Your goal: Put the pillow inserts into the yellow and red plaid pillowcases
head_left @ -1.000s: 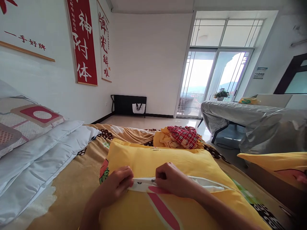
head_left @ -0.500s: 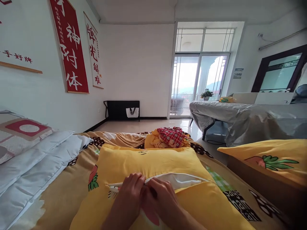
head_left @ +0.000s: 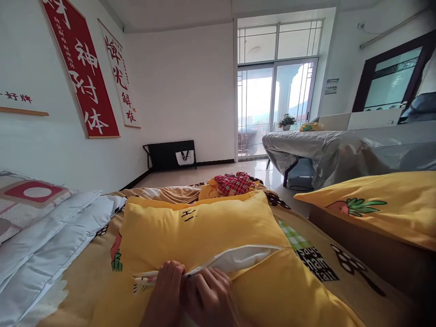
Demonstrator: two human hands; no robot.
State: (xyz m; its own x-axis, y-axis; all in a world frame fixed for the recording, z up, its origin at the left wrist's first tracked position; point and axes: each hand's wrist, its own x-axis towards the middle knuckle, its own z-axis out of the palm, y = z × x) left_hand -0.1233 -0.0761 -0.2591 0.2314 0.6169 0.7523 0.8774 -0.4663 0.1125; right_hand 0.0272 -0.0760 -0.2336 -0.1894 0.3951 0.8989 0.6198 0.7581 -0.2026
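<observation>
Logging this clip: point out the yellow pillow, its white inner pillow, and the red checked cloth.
yellow pillow (head_left: 204, 227), head view, upper face of cover.
white inner pillow (head_left: 238, 260), head view, part showing through opening.
red checked cloth (head_left: 233, 183), head view, middle of bundle.

The pillow (head_left: 200, 227) lies on the bed (head_left: 316, 272) right in front of me. My left hand (head_left: 166, 293) and right hand (head_left: 211, 297) rest side by side on its near edge, touching. Left of the pillow lies a folded quilt (head_left: 47, 240); behind it, a heap of cloth (head_left: 231, 184). Right of it, off the bed, a second pillow (head_left: 378, 204) sits on a box (head_left: 368, 259).
</observation>
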